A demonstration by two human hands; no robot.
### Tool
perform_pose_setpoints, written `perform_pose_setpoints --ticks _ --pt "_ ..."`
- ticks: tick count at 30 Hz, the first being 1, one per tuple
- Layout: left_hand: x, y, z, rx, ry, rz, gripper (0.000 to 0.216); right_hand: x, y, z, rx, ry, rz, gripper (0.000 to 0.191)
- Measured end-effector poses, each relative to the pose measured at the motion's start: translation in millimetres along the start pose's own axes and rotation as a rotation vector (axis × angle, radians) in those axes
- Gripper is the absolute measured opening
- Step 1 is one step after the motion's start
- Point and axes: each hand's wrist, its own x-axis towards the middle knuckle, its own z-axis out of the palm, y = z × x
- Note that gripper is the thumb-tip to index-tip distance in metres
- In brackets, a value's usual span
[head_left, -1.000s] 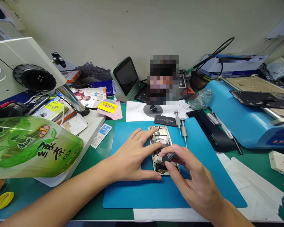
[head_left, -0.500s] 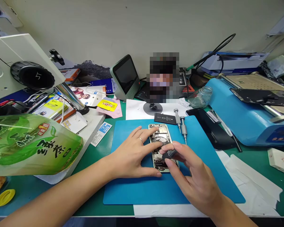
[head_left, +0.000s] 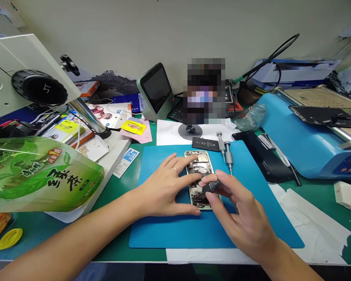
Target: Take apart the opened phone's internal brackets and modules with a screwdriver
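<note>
An opened phone [head_left: 203, 168] lies on a blue work mat [head_left: 160, 234], its inner boards and parts exposed. My left hand [head_left: 166, 187] is spread over its left side, fingertips touching the phone and the thumb near its lower end. Pinched between the thumb and fingers of my right hand [head_left: 240, 207] is a dark grey tool with a ribbed grip [head_left: 212, 186], held low over the phone's lower half. Its tip is hard to make out. Past the phone's top lie a black phone battery [head_left: 205, 144] and two grey screwdrivers [head_left: 228, 154].
A large green tea bottle [head_left: 46, 175] lies at the left beside a microscope stand [head_left: 87, 117]. A blue machine [head_left: 292, 144] with a phone screen on top stands at the right. White paper [head_left: 316, 226] sticks out from under the mat. A glass jar [head_left: 251, 117] is behind.
The ribbed tool in my right hand has tilted slightly over the phone. My left hand stays spread on the phone. The whole view has shifted a little.
</note>
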Motion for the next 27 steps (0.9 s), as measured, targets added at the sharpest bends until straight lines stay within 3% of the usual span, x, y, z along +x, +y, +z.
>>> perform_pose_setpoints --ticks 27 --pt "-1.6 -1.4 1.5 0.005 0.009 0.007 0.075 -0.6 1.4 -1.6 0.006 -0.025 -0.025 0.08"
